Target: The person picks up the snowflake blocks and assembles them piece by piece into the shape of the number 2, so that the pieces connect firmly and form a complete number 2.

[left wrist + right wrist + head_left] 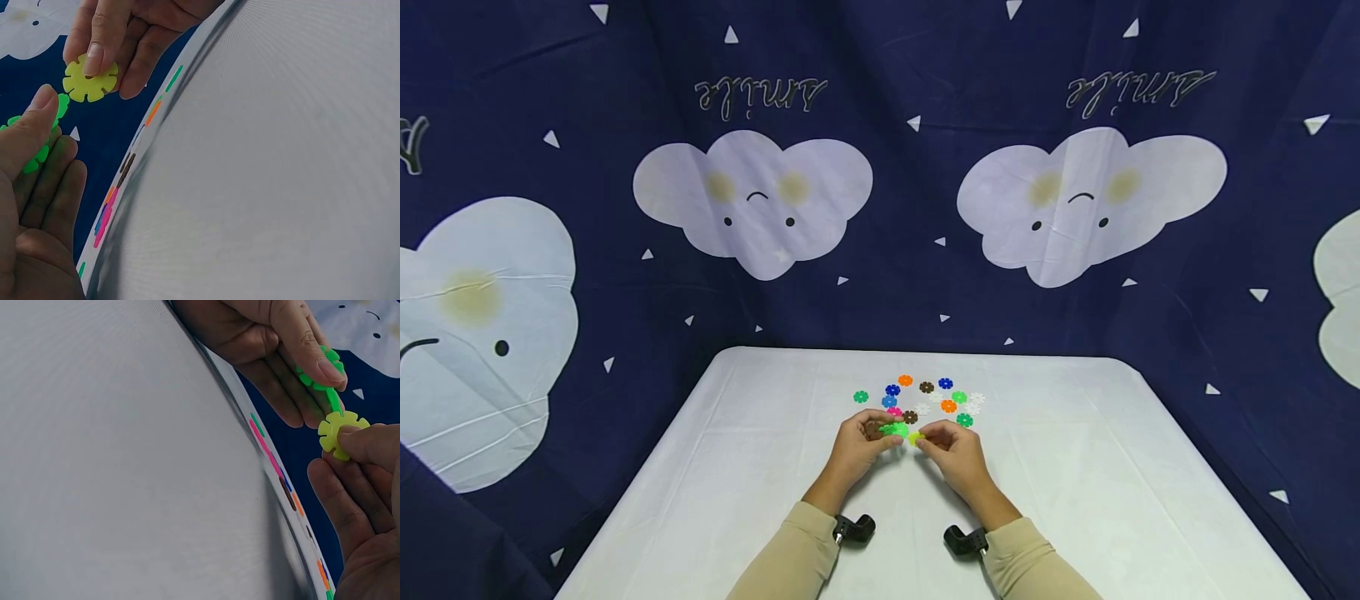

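My left hand (852, 450) pinches bright green notched plastic discs (897, 429) between thumb and fingers. In the right wrist view, one green disc (306, 379) lies under the left thumb and a second green piece (334, 400) stands edge-on from it. My right hand (958, 457) pinches a yellow notched disc (914, 438), its thumb flat over the middle. The yellow disc (331, 427) overlaps the tip of the edge-on green piece in the right wrist view. In the left wrist view, a gap shows between the yellow disc (74, 84) and the green ones (61, 111).
Beyond the hands, loose notched discs lie scattered on the white table (737, 467): orange (906, 381), blue (945, 383), brown (927, 387), white (976, 400), pink (894, 412) and green (861, 397) among them. A dark blue cloud-print curtain (910, 183) hangs behind the table.
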A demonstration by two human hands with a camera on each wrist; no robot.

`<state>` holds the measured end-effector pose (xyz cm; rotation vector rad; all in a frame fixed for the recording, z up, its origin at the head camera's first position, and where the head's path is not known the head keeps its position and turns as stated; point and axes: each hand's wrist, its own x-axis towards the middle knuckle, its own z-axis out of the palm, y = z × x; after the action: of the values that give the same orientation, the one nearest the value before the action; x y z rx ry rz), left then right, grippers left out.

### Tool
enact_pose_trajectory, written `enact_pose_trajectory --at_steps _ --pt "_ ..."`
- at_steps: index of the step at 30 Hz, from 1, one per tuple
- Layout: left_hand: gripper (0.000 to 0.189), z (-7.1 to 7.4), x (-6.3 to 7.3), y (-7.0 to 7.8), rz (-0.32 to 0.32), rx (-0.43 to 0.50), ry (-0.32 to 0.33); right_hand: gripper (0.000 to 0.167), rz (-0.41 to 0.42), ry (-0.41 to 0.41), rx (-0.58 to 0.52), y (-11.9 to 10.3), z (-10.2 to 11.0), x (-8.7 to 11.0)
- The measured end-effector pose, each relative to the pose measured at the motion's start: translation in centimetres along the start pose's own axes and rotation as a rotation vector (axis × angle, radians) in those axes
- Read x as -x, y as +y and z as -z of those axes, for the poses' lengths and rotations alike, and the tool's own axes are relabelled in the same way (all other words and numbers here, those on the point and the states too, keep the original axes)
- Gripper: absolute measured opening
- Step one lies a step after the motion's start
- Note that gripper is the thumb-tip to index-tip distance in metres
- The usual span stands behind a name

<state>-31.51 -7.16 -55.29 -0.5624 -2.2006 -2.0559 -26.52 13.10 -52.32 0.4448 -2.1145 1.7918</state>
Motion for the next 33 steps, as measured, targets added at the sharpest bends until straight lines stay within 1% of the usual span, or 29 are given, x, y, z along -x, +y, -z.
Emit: enact_pose_trajectory --at_steps 6,14,22,28,30,33 --pt "0.032 0.0 0.0 0.0 -0.004 -0.004 0.0 0.013 -0.002 -0.009 0.005 0.1 0.0 0.0" --pt "0.032 -0.1 0.0 -0.1 -0.006 -0.01 0.003 0.016 -0.019 0.018 0.018 3.2 -0.4 -0.4" --pt "0.032 -0.2 0.1 0.1 -0.021 -0.003 -0.001 0.014 0.0 -0.006 -0.007 4.0 -0.1 -0.4" --pt "0.033 -0.2 0.1 0.0 -0.022 -0.004 0.0 0.015 0.039 -0.011 0.012 3.9 -0.2 -0.4" --pt "0.033 -0.2 0.1 0.0 -0.024 -0.004 0.002 0.017 0.063 -0.005 0.012 3.9 -0.3 -0.4" --pt "0.034 -0.2 0.0 0.0 -0.023 -0.006 0.009 0.018 0.125 0.008 0.02 3.9 -0.5 -0.4"
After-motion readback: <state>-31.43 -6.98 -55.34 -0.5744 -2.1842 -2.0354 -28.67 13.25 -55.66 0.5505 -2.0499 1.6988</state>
